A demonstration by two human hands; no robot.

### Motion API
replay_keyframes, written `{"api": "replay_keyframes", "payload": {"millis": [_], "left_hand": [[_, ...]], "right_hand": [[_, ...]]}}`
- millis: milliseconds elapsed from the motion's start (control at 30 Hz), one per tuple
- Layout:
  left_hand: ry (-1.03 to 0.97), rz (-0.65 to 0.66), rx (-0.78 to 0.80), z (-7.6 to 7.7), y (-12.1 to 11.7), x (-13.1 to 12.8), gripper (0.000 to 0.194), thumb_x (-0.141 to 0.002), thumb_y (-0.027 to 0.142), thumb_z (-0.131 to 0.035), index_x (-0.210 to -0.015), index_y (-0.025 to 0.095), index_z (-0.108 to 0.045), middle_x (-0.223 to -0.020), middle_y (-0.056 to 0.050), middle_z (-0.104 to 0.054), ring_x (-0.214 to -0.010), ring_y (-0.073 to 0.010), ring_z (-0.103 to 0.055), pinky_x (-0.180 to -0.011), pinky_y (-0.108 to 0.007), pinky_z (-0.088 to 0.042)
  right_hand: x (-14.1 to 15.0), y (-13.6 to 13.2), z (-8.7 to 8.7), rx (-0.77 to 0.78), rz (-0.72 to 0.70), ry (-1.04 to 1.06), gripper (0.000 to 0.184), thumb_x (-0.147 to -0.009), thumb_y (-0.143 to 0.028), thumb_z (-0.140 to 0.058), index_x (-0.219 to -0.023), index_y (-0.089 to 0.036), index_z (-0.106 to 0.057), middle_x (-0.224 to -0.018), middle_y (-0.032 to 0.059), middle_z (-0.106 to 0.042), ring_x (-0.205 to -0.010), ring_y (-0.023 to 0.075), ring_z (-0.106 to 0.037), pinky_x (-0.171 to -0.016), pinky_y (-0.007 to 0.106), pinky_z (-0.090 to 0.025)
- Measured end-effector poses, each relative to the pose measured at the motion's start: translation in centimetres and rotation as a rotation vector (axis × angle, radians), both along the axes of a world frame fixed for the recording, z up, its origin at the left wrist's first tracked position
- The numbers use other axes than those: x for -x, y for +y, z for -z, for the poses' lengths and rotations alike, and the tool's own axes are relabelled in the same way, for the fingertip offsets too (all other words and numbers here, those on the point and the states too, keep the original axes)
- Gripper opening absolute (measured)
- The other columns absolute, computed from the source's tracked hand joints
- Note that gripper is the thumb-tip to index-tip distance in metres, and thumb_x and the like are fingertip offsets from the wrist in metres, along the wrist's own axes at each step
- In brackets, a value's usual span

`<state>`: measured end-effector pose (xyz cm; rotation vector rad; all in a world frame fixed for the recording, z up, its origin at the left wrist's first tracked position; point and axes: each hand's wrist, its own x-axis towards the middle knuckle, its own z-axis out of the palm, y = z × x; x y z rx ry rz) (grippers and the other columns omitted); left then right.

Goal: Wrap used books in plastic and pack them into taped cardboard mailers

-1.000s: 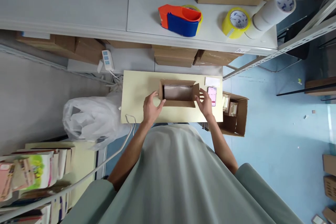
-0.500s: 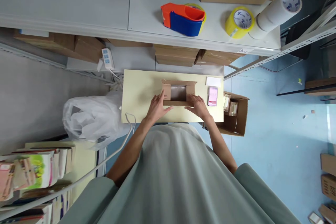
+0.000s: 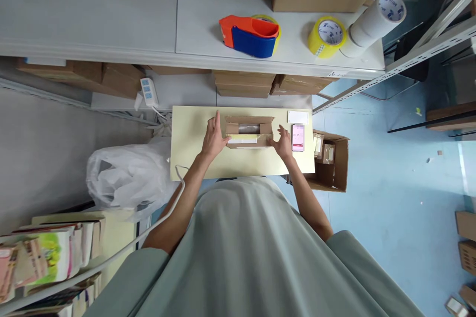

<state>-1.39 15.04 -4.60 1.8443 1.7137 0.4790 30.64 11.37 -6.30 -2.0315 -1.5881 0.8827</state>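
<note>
A small cardboard box stands on the pale yellow table in front of me. Its near flap, with a white and yellow strip on it, is folded inward over part of the opening; the far flap stands up. Through the gap something greyish shows inside, too unclear to name. At the box's left end, the thumb of my left hand touches the near flap while the fingers stretch forward, apart. My right hand has its thumb on the flap's right end, its other fingers raised and spread.
Right of the box lie a phone and a white card. Above is a shelf with a tape dispenser and tape rolls. An open carton stands at right, a plastic bag at left.
The near flap of the box has swung up and inward, covering part of the opening. My hands have moved outward to the box's two ends. The view has shifted slightly.
</note>
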Motion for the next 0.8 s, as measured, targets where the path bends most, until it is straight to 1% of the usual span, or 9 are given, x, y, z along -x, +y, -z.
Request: {"api": "replay_keyframes", "payload": {"millis": [100,200,300,367,400,467,567,700,800], "left_hand": [[0.012,0.077,-0.052,-0.5,-0.2,-0.2,0.099,-0.088,0.019,-0.089,-0.172,0.026,-0.037,-0.171,-0.020,-0.038,-0.160,-0.0377,-0.048,-0.131,-0.049,-0.047],[0.040,0.091,-0.054,-0.8,-0.8,-0.2,0.076,-0.089,0.014,-0.085,-0.158,0.026,-0.055,-0.168,-0.018,-0.042,-0.158,-0.0377,-0.049,-0.131,-0.051,-0.047],[0.053,0.072,-0.033,-0.6,-1.6,-0.2,0.046,-0.095,0.018,-0.079,-0.140,0.025,-0.069,-0.162,-0.016,-0.049,-0.151,-0.0370,-0.056,-0.127,-0.051,-0.051],[0.058,0.052,-0.007,-0.3,-2.0,-0.3,0.030,-0.100,0.022,-0.073,-0.130,0.026,-0.075,-0.157,-0.015,-0.054,-0.146,-0.0354,-0.061,-0.125,-0.050,-0.053],[0.052,0.040,0.007,0.0,-2.2,-0.3,0.026,-0.102,0.023,-0.071,-0.127,0.026,-0.077,-0.154,-0.015,-0.057,-0.143,-0.0342,-0.063,-0.124,-0.048,-0.054],[0.013,0.008,0.031,0.4,-2.6,-0.6,0.026,-0.104,0.024,-0.067,-0.128,0.026,-0.079,-0.146,-0.014,-0.063,-0.133,-0.0310,-0.070,-0.121,-0.045,-0.056],[-0.067,-0.051,0.059,0.7,-3.1,-0.9,0.031,-0.105,0.023,-0.063,-0.131,0.025,-0.079,-0.142,-0.012,-0.068,-0.114,-0.0250,-0.077,-0.115,-0.040,-0.060],[-0.092,-0.140,0.073,0.6,-3.8,-1.3,0.029,-0.103,0.024,-0.066,-0.128,0.024,-0.080,-0.138,-0.011,-0.072,-0.097,-0.0206,-0.078,-0.108,-0.038,-0.062],[-0.091,-0.182,0.074,0.5,-4.6,-1.4,0.026,-0.103,0.025,-0.067,-0.125,0.023,-0.080,-0.138,-0.011,-0.072,-0.094,-0.0201,-0.078,-0.106,-0.038,-0.063]], "right_hand": [[0.1,-0.4,0.2,-0.051,-0.004,0.005,0.097,-0.099,-0.050,-0.074,-0.179,-0.021,-0.027,-0.154,0.0234,-0.059,-0.146,0.0415,-0.056,-0.124,0.067,-0.049],[0.0,-0.9,-0.5,-0.093,-0.066,-0.010,0.095,-0.100,-0.040,-0.071,-0.181,-0.026,-0.024,-0.159,0.0206,-0.057,-0.151,0.0398,-0.052,-0.127,0.066,-0.046],[-0.1,-1.3,-1.2,-0.118,-0.121,-0.038,0.081,-0.099,-0.031,-0.068,-0.176,-0.030,-0.040,-0.161,0.0163,-0.056,-0.154,0.0368,-0.052,-0.131,0.063,-0.045],[-0.2,-1.5,-1.5,-0.117,-0.146,-0.047,0.064,-0.100,-0.029,-0.066,-0.164,-0.027,-0.056,-0.158,0.0160,-0.060,-0.151,0.0363,-0.055,-0.129,0.060,-0.048],[-0.2,-1.6,-1.5,-0.108,-0.154,-0.042,0.055,-0.102,-0.029,-0.064,-0.157,-0.025,-0.063,-0.155,0.0165,-0.063,-0.147,0.0364,-0.058,-0.127,0.059,-0.051],[-0.1,-1.8,-1.4,-0.077,-0.152,-0.004,0.043,-0.105,-0.033,-0.060,-0.145,-0.023,-0.069,-0.147,0.0176,-0.067,-0.136,0.0358,-0.067,-0.117,0.057,-0.059],[0.2,-2.1,-1.1,-0.032,-0.104,0.065,0.040,-0.108,-0.038,-0.055,-0.142,-0.022,-0.069,-0.143,0.0178,-0.070,-0.117,0.0323,-0.077,-0.103,0.053,-0.067],[0.5,-2.4,-0.9,-0.037,-0.059,0.090,0.041,-0.109,-0.043,-0.054,-0.140,-0.021,-0.069,-0.138,0.0172,-0.073,-0.109,0.0300,-0.081,-0.099,0.049,-0.068],[0.8,-2.7,-0.9,-0.030,-0.043,0.086,0.040,-0.110,-0.049,-0.052,-0.133,-0.023,-0.071,-0.133,0.0155,-0.075,-0.105,0.0293,-0.083,-0.095,0.047,-0.069]]}}
